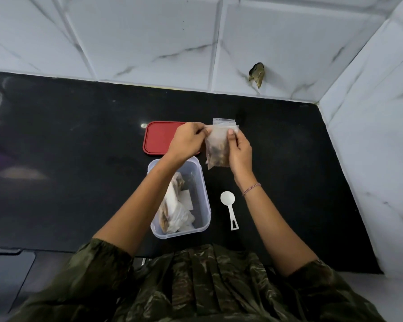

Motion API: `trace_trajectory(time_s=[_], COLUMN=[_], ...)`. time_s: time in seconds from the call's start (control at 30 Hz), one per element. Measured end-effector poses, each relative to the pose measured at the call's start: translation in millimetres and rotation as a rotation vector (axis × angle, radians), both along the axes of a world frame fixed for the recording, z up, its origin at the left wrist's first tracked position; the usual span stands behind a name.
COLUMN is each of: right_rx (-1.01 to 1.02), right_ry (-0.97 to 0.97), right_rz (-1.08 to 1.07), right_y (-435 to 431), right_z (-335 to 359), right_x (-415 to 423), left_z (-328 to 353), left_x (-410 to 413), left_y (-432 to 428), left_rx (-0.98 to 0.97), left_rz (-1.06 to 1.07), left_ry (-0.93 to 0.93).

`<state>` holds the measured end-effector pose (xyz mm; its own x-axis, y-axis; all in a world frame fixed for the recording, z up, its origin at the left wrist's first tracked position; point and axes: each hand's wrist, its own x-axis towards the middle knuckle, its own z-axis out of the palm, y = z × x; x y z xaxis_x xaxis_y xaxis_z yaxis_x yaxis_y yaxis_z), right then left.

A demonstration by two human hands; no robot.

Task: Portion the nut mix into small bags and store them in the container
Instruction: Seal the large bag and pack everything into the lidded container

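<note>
Pinching the top of the small bag (218, 148) of nut mix with left hand (187, 140) and right hand (239, 153), above the desk (79, 147), just beyond the container (203, 184). Covering part of the red lid (158, 138); hard to tell whether sealed.

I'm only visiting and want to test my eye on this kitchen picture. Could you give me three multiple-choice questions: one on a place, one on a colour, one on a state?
1. Where is the white scoop relative to the clear container?
A. inside it
B. on the counter, to its right
C. behind it

2. What colour is the lid?
A. blue
B. red
C. green

3. How is the small bag of nut mix held?
A. in both hands
B. in one hand
C. not held, flat on the counter

Answers: 1 B, it lies on the dark counter beside the container's right wall. 2 B, it is plainly red. 3 A, the left hand and right hand pinch its top.
</note>
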<state>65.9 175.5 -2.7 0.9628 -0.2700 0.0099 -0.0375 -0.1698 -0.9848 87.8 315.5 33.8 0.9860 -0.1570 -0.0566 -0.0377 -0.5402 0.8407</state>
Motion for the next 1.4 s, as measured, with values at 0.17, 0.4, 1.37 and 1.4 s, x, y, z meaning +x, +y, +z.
trace_trajectory(time_s=[0.17,0.4,1.37,1.4], right_rx=[-0.277,-0.500,-0.692,-0.694], right_ry=[-0.170,-0.050,0.167,0.170], right_rz=[0.037,0.235,0.170,0.163], right_y=[32,72,78,76], right_z=[10,1,-25,-25], right_x=[-10,-33,-46,-46], left_z=[7,-7,-42,-43], left_x=[-21,-45,-62,-61], left_y=[34,84,74,71], left_rx=[-0.214,-0.111,0.196,0.212], left_rz=[0.116,0.273,0.324,0.309], left_ry=[0.051,0.094,-0.047,-0.055])
